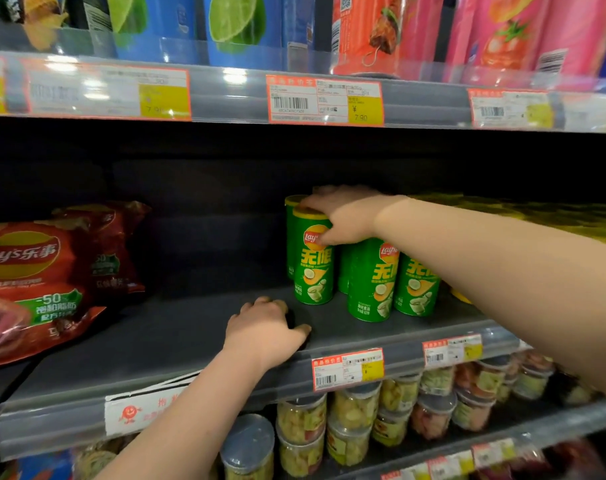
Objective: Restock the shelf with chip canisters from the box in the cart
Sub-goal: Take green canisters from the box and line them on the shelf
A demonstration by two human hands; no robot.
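Left arm: bare forearm rising from the lower middle, wrist straight.
Left hand (265, 329): palm down, knuckles up, fingers curled under; whatever lies beneath them is hidden.
Right arm: bare, stretched in from the right edge.
Right hand (339, 216): grips a canister (313, 268) top from above, thumb on its front.

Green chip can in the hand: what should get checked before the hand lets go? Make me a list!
1. Held canister upright, base on the shelf: ok.
2. Its label faces front: ok.
3. Right hand grips its top: ok.
4. Left hand rests on the shelf, apart from the held canister and the other canisters: ok.
5. Bare shelf space to its left for more: ok.
6. Box with more: out of view, cannot tell.
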